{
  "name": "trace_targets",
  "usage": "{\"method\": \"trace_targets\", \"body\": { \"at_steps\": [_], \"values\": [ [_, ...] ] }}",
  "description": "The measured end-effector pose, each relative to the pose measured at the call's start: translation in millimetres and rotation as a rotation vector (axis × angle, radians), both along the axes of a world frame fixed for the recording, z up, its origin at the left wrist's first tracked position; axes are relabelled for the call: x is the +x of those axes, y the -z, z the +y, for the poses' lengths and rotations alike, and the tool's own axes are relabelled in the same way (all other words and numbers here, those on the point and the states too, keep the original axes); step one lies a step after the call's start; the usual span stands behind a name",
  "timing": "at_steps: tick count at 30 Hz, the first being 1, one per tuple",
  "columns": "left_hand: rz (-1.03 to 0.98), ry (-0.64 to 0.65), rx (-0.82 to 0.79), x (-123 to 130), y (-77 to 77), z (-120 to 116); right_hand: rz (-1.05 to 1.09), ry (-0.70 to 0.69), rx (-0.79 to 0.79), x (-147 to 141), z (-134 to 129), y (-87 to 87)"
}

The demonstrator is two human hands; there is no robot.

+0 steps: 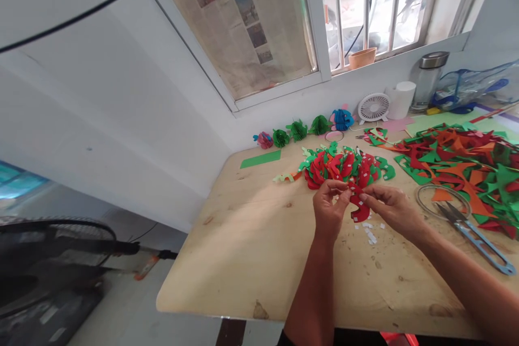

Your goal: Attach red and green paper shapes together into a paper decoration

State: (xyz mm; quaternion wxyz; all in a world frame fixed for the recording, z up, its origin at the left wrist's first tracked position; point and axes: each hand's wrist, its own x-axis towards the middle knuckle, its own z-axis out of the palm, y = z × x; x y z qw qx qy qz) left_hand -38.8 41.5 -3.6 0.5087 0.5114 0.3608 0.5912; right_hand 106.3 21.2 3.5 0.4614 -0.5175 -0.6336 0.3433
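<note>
A red curved paper cutout (pixel 358 212) with small white squares on it hangs between my hands, just above the wooden table (pixel 243 248). My left hand (pixel 329 206) pinches its upper left edge between thumb and fingers. From the other side, my right hand (pixel 387 204) has thumb and forefinger closed at its right edge. Behind my hands lies a heap of similar red and green paper cutouts (pixel 343 165), several carrying white squares. Small white paper bits (pixel 370 235) are scattered on the wood below the cutout.
Thread snips (pixel 476 238) and a ring (pixel 419 194) lie to the right, beside a pile of coloured paper scraps (pixel 458 157). Along the wall stand folded paper figures (pixel 298 130), a small white fan (pixel 373 107) and a glass bottle (pixel 427 84). A green strip (pixel 260 159) lies at the back left.
</note>
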Motion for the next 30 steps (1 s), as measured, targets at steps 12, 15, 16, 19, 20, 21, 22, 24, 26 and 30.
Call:
{"method": "trace_targets", "body": {
  "at_steps": [12, 15, 16, 19, 20, 21, 22, 24, 26, 30],
  "values": [
    [0.352, -0.212, 0.181, 1.3, -2.0, -5.0, -0.145, 0.001, -0.001, -0.5, 1.0, 2.3],
    [0.486, -0.28, 0.319, 1.9, -3.3, -7.2, -0.173, 0.016, 0.0, -0.1, 2.4, 5.0],
    [0.524, -0.3, 0.376, 2.2, -3.5, -7.6, -0.176, 0.019, -0.001, 0.1, 2.9, 5.9],
    [0.605, -0.343, 0.538, 3.2, -3.4, -7.7, -0.184, 0.038, -0.002, 0.8, 4.1, 7.5],
    [0.622, -0.352, 0.582, 3.5, -3.1, -7.4, -0.187, 0.045, -0.004, 1.0, 4.4, 7.7],
    [0.635, -0.359, 0.622, 3.8, -2.8, -7.1, -0.189, 0.051, -0.004, 1.1, 4.5, 7.9],
    [0.646, -0.365, 0.655, 4.0, -2.4, -6.8, -0.189, 0.054, -0.005, 1.2, 4.7, 7.9],
    [0.667, -0.372, 0.706, 4.2, -1.4, -6.2, -0.192, 0.052, -0.005, 1.3, 4.8, 7.6],
    [0.683, -0.372, 0.739, 4.3, -0.6, -5.9, -0.198, 0.051, -0.004, 1.2, 4.8, 7.2],
    [0.642, -0.356, 0.718, 3.8, -0.2, -5.3, -0.205, 0.041, -0.014, 1.4, 5.0, 6.8]
  ]
}}
